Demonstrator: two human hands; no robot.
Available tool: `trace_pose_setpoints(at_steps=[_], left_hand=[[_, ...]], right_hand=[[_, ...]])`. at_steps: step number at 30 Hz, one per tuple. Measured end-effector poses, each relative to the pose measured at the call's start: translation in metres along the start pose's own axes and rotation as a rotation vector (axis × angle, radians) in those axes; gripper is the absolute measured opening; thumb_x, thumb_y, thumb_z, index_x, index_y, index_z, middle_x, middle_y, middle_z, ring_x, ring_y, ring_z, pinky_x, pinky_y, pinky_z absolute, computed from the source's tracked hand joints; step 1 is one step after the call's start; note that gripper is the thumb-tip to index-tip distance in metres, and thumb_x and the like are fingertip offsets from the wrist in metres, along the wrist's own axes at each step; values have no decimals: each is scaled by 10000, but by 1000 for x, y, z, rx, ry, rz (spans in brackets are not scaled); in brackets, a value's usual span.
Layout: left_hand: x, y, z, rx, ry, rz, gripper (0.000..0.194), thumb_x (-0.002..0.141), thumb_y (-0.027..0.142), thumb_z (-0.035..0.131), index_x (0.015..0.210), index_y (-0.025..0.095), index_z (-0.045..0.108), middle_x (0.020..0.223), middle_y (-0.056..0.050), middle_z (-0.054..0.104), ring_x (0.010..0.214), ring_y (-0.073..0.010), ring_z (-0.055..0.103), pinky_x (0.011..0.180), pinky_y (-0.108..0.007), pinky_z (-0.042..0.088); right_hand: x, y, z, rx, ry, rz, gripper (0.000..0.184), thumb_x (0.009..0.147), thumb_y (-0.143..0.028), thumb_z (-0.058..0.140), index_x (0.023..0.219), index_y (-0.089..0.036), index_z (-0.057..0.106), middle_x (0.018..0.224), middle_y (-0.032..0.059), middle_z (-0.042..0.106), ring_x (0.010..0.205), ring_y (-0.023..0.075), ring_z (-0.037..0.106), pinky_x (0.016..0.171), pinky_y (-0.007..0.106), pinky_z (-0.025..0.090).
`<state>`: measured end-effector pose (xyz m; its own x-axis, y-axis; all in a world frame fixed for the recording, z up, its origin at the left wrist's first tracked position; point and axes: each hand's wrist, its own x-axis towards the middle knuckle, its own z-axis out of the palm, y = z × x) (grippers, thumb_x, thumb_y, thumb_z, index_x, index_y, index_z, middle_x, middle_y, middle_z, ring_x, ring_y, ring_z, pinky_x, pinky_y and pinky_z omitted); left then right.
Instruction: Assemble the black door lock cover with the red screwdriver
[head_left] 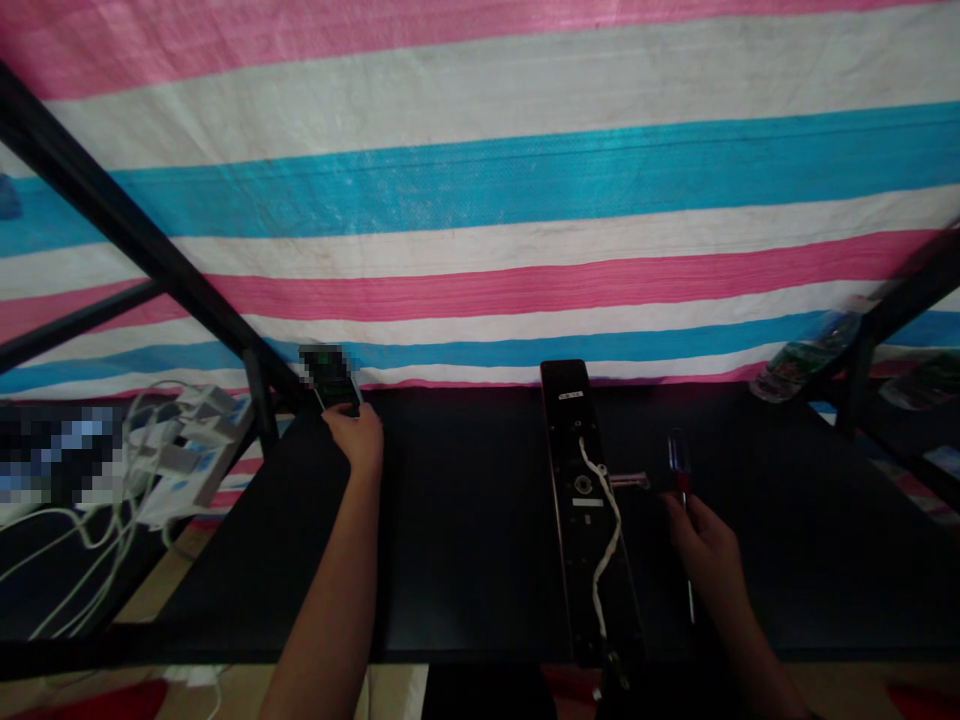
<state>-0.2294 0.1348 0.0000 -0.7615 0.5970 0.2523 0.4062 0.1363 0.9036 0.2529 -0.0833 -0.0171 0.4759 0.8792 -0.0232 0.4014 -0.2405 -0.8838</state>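
Note:
At the back left of the dark table, my left hand [357,436] is closed on the lower end of a phone [334,380]; its screen is blurred out. My right hand [703,545] pinches a screwdriver [679,458] with a dark blue and red handle, its metal shaft pointing back toward me. Between the hands lies a long black panel [564,420], perhaps half of a door lock, back side up. A whitish cable [615,530] runs along it to a plug past the near table edge. A thin spindle-like piece [628,480] sticks out at its right side.
A plastic bottle [806,355] leans at the back right by the black frame. Left of the table are a white power strip [196,470] and tangled white cables [112,540]. A striped tarp [480,190] hangs behind, and a slanted black bar [142,235] crosses the left.

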Motion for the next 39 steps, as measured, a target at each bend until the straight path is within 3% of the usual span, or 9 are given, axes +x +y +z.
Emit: trace_pose_setpoints(at_steps=[9,39], left_hand=[[0,3,-1,-82,30,-124,253,853,163,565,1052,208,414,692,49,551,494,-153,630,483,-286,543],[3,0,-1,-132,42,-223,243,848,161,571,1031,215,421,772,23,578,507,-127,651,463,-239,562]], right_hand=[[0,-1,0,-15,18,-39,508,819,-667,538,831,-174,660,549,-17,500,513,160,470,479,263,347],[-1,-3,1,8,23,-44,523,817,-679,557,841,-168,668,537,-29,474,492,149,441,452,259,328]])
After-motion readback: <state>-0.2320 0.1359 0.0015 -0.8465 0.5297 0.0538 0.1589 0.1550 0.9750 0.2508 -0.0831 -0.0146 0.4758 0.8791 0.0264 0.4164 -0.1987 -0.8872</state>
